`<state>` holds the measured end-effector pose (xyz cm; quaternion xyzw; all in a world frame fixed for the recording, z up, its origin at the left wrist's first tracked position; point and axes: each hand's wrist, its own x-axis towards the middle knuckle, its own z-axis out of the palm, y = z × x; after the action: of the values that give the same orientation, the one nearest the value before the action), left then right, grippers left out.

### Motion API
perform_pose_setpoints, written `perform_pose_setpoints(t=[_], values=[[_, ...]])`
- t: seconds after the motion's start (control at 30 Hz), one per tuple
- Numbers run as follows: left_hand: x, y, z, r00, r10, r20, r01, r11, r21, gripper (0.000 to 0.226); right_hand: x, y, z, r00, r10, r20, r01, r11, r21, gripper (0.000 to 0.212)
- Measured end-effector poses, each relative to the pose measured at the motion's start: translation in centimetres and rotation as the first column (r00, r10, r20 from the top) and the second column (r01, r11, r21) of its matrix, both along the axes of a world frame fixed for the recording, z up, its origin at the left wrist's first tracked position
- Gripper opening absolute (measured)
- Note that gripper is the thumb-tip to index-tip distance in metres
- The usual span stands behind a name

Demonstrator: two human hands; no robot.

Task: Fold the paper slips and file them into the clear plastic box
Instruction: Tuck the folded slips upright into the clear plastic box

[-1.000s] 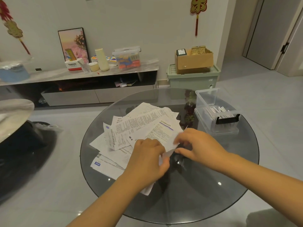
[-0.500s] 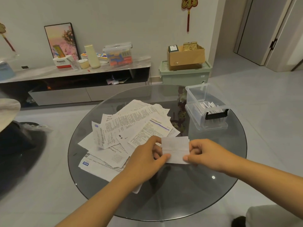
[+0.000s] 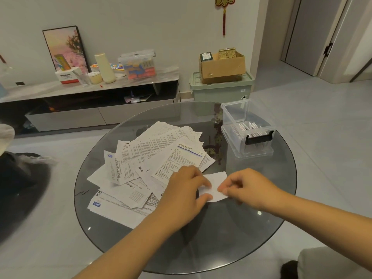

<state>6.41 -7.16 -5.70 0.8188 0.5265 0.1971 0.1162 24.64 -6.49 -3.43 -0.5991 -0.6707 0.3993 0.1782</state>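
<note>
We find the left hand (image 3: 186, 195) and right hand (image 3: 246, 188) each pinching one paper slip (image 3: 216, 185) at centre frame, low over the glass surface (image 3: 201, 238). The clear box (image 3: 247, 135) stands upper right, nearer the right hand.

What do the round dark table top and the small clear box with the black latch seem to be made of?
The round dark table top looks like smooth tinted glass: the floor shows through it and it reflects lights. The small clear box with the black latch looks like glossy transparent plastic: folded slips show through its walls.
</note>
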Motion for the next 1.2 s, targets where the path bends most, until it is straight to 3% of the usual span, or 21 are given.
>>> perform_pose_setpoints(t=[0.13, 0.23, 0.33, 0.5, 0.57, 0.77, 0.93, 1.07, 1.2], values=[[0.3, -0.3, -0.5, 0.993, -0.085, -0.081, 0.088, 0.996, 0.029, 0.058, 0.6, 0.3, 0.8, 0.990, -0.040, -0.134, 0.020, 0.989, -0.147, 0.012], [0.2, -0.3, -0.3, 0.992, -0.106, -0.068, 0.110, 0.992, 0.059, 0.043, 1.1, 0.5, 1.2, 0.989, -0.007, -0.150, -0.022, 0.981, -0.194, 0.016], [0.1, -0.1, 0.1, 0.994, -0.105, -0.034, 0.107, 0.992, 0.061, 0.026, 1.1, 0.5, 0.8, 0.998, 0.054, -0.024, -0.056, 0.994, -0.098, 0.022], [0.2, -0.2, 0.5, 0.996, -0.017, 0.091, 0.017, 1.000, -0.001, 0.022, 1.2, 0.6, 0.0, 0.982, 0.072, 0.174, -0.093, 0.989, 0.117, 0.012], [0.3, -0.2, 0.3, 0.991, 0.033, 0.133, -0.026, 0.998, -0.052, 0.012, 1.2, 0.7, -0.4, 0.975, 0.048, 0.218, -0.083, 0.984, 0.157, 0.021], [0.3, 0.1, -0.2, 0.981, 0.097, 0.169, -0.074, 0.988, -0.137, 0.037, 0.6, 0.8, -0.8, 0.947, -0.003, 0.320, -0.078, 0.968, 0.240, 0.023], [0.4, 0.4, -0.1, 0.984, 0.109, 0.143, -0.090, 0.987, -0.133, 0.035, 0.7, 0.9, -0.6, 0.935, 0.080, 0.347, -0.195, 0.930, 0.312, 0.048], [0.3, 0.5, -0.1, 0.997, 0.027, 0.078, -0.022, 0.998, -0.059, 0.016, 0.6, 0.7, -0.3, 0.880, 0.142, 0.454, -0.307, 0.898, 0.314, 0.041], [0.2, 0.3, -0.3, 0.998, -0.056, -0.030, 0.056, 0.998, 0.007, 0.026, 0.7, 0.2, 0.1, 0.838, 0.163, 0.520, -0.354, 0.889, 0.291, 0.038]])
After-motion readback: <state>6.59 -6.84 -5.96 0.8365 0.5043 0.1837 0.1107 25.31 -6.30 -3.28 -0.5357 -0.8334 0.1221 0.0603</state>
